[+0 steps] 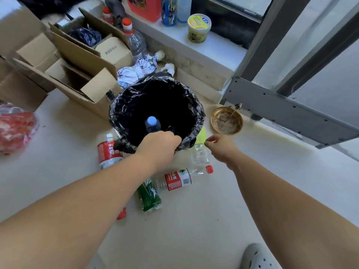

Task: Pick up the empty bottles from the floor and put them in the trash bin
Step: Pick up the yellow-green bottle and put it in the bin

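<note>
Bottles (179, 179) lie on a pale floor (194, 220) beside the bin (196, 121), below a window sill (213, 45).
Left hand (159, 144) fingers clamp a blue-capped bottle (152, 124); right hand (221, 146) fingers curl, empty; red labels unreadable.

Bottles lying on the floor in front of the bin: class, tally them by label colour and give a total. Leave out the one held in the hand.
Red-label bottles: 2
Green-label bottle: 1
Yellow-green-label bottle: 1
Total: 4
Not counted: blue-capped bottle, held in the left hand over the bin.

Bare forearms, grey perforated clog (256, 257) (right foot)
</note>
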